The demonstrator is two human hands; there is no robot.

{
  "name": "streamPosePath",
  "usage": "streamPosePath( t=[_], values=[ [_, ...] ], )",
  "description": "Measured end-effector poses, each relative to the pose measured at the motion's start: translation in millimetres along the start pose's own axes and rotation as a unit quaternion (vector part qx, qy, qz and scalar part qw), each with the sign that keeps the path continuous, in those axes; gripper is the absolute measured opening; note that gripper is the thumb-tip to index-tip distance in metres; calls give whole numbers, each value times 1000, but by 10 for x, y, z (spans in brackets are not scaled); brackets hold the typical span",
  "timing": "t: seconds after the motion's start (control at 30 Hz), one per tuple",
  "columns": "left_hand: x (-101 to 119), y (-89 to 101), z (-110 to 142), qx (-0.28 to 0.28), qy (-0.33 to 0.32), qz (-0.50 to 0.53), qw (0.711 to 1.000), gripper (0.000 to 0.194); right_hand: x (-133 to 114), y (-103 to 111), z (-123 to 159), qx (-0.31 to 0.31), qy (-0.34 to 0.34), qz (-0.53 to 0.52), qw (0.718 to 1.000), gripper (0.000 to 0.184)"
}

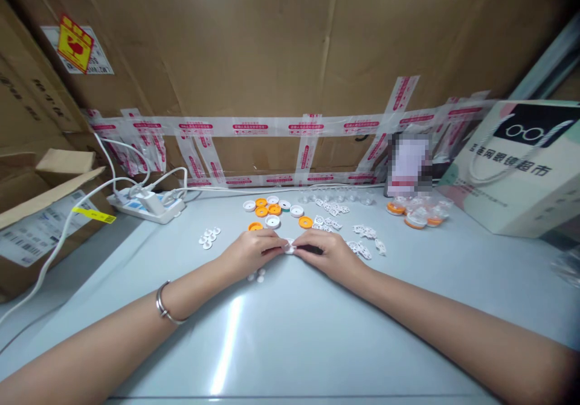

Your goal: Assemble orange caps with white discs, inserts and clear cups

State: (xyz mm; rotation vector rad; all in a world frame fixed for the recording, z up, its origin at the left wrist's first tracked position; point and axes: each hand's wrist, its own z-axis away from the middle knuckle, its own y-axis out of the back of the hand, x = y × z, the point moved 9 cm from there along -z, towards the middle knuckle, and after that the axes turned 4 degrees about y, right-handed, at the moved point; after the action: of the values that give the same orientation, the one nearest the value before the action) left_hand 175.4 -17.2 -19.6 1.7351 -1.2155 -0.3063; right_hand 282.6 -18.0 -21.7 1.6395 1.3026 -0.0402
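Between the fingertips of both my hands is a small white plastic part (289, 247), held just above the table. My left hand (254, 251) pinches it from the left and my right hand (327, 251) from the right; the fingers cover much of it, so its exact shape is unclear. Orange and white plastic rings (273, 210) lie just beyond my hands. Several small white knob-like pieces (209, 237) are left of my left hand, and a few more (257, 275) sit below it. White lattice-like plastic pieces (360, 249) lie to the right of my right hand.
Clear plastic domes (338, 196) line the back of the table (290, 344). Capped domes with orange bases (419, 213) are at the right, beside a paper bag (521, 169). A power strip (151, 205) with cables and an open cardboard box (49, 211) stand left. A large taped carton (272, 60) forms the back.
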Motion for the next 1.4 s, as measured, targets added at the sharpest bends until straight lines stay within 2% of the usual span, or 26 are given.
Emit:
streamPosePath(
  t=[0.33,1.0,1.1,1.3,1.4],
  values=[
    [31,3,1,-3,-3,-4,1000,20,32,-20,-11,-8,-25,-4,1000,20],
    [55,-22,-4,-19,-10,-6,1000,21,29,-24,4,-11,-14,23,1000,15],
    [25,-11,-10,-19,12,20,1000,18,18,-21,7,-12,-20,19,1000,16],
    [-161,10,-33,11,138,113,984,13,21,-26,7,-8,-13,27,1000,11],
    [-195,-22,-49,17,161,141,977,11,20,-43,12,-12,5,25,1000,11]
  ],
)
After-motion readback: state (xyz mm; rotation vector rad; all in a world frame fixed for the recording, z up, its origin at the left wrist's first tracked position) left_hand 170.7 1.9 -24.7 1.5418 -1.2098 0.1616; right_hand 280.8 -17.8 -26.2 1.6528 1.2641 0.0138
